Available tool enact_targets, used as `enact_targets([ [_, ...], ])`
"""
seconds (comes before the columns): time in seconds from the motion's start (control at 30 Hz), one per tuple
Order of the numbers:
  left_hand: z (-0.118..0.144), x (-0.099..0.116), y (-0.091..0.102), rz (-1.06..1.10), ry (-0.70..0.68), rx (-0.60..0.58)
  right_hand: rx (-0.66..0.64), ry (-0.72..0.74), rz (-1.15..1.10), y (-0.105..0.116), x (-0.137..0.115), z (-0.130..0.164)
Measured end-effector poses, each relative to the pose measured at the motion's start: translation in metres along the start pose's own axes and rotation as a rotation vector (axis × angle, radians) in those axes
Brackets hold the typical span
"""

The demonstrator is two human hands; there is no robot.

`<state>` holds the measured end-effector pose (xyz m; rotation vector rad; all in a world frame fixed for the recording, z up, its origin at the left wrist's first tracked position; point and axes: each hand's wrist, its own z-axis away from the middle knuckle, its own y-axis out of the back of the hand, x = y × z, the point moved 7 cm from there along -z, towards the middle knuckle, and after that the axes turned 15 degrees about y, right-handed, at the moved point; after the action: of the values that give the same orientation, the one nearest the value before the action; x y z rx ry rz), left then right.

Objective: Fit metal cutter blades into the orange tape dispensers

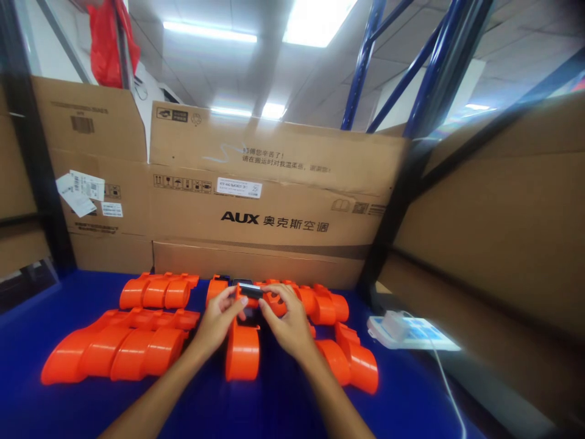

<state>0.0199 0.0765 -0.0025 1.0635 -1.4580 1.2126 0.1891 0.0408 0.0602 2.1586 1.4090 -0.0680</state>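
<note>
Though slim, black piece (252, 292) between grips (219, 315) (289, 314).

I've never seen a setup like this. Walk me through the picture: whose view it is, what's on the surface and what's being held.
There is no machine here, just a person's two bare hands. The single picture comes from a camera worn on that person's head, looking forward and down, so the forearms reach in from the bottom.

The left hand and right hand meet near the middle, their fingertips holding a small dark strip with a pale edge. Orange shows right beside it; whether they are joined, I can't tell.

On the blue surface sit curved orange pieces, in rows at left and grouped at right. Printed cardboard stands behind, and a white power strip lies at the right.
</note>
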Motion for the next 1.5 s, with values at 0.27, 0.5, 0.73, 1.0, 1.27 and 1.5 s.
enact_targets([
  [0.27, 0.001, 0.001, -0.001, -0.001, 0.008, -0.017, -0.017, -0.006, 0.01, -0.002, 0.002, 0.0],
  [0.5, 0.0, -0.004, 0.001, 0.003, 0.059, 0.003, -0.025, -0.043, -0.016, -0.004, 0.004, 0.002],
  [0.73, -0.001, -0.01, 0.0, 0.02, 0.098, -0.032, -0.032, -0.043, -0.053, -0.007, 0.003, 0.002],
  [1.0, -0.002, -0.012, -0.002, 0.049, 0.158, -0.104, -0.029, -0.088, -0.131, -0.015, 0.009, 0.005],
  [1.27, 0.007, 0.005, -0.008, 0.023, 0.092, -0.055, -0.035, -0.094, -0.158, -0.017, 0.013, 0.007],
  [1.5, 0.0, 0.001, 0.006, 0.085, 0.143, 0.032, -0.139, -0.047, -0.126, -0.014, 0.006, 0.003],
])
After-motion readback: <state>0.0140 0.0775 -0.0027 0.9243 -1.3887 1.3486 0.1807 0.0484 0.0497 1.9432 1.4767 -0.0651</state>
